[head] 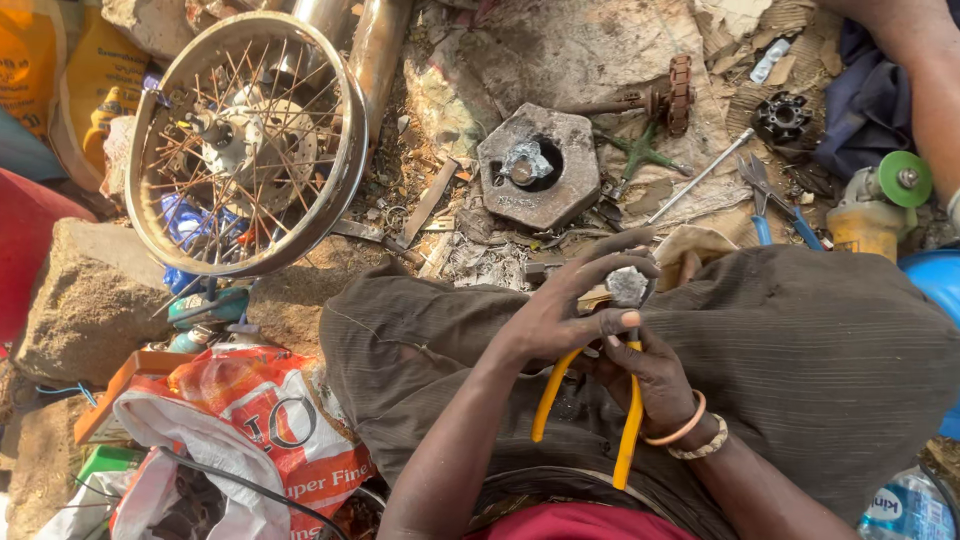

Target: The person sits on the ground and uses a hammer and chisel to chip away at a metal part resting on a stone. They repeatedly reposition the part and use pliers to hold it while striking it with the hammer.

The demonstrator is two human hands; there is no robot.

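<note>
Both hands over lap, centre frame. Right hand (650, 375) closed around yellow-handled pliers (628, 420), handles trailing toward 6 o'clock. Left hand (570, 310) half open, fingertips pinching small grey metal part (627, 286) at the plier jaws. Hexagonal metal block (570, 190) at 12 o'clock; spoked wheel (245, 140) at 10; angle grinder (880, 205) at 2.

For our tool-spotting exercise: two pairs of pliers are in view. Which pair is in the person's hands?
The yellow-handled pliers, gripped over the lap by both hands beside a small grey metal part. The blue-handled pliers lie untouched on the ground.
</note>
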